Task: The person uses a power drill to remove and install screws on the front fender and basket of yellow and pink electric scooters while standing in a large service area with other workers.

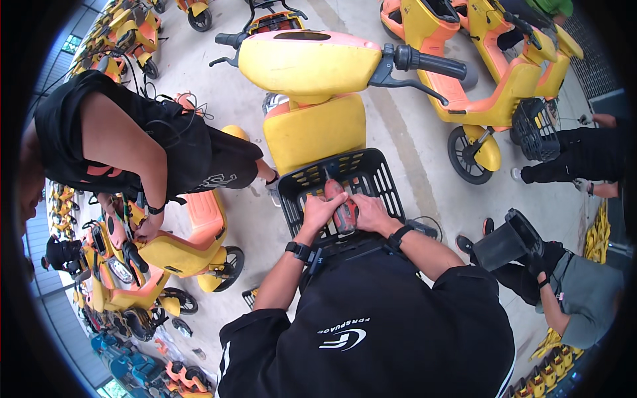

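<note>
Both my hands hold a red-and-black cordless drill [345, 217] inside a black plastic basket [383, 174]. My left hand [322, 211] is closed on the drill's left side, its thumb on top. From the right, my right hand [369, 213] is closed on the tool too. The drill's narrow front end points away from me, at the basket's far wall; whether its tip touches anything is too small to tell. Right behind the basket stands a yellow electric scooter [302, 63] with its front panel [315, 132] toward me and black handlebar grips at both sides.
At my left a person in black [159, 139] bends over another yellow-and-orange scooter [174, 255]. On the right, a person in a grey shirt [584, 292] holds a black bin-like basket [507, 240]. More scooters [488, 99] stand at the far right, one with a front basket [535, 129].
</note>
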The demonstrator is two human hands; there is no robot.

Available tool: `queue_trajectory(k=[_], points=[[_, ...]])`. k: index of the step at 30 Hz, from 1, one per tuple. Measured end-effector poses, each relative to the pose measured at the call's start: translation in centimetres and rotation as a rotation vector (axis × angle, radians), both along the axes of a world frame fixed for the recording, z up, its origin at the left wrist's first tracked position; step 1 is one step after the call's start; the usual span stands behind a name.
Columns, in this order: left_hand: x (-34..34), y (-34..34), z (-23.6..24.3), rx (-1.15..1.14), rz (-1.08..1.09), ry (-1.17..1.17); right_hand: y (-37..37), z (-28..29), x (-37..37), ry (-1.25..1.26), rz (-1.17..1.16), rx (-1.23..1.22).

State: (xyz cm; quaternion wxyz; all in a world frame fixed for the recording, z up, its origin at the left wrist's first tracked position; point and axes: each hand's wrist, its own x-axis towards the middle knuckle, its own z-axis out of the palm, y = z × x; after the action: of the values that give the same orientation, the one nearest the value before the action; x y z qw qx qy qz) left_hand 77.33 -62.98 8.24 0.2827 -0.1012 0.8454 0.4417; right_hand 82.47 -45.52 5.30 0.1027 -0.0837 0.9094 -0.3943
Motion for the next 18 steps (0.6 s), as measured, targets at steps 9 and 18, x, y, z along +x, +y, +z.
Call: queue_trajectory(k=[9,18], points=[[0.6,-0.5,1.0,0.147,0.029,-0.147,0.3,0.4,0.1,0.085,0.027,-0.020],[-0.8,-1.6,-1.8,0.418,0.352,-0.441,0.8,1.2,-0.3,0.075,0.048,0.015]])
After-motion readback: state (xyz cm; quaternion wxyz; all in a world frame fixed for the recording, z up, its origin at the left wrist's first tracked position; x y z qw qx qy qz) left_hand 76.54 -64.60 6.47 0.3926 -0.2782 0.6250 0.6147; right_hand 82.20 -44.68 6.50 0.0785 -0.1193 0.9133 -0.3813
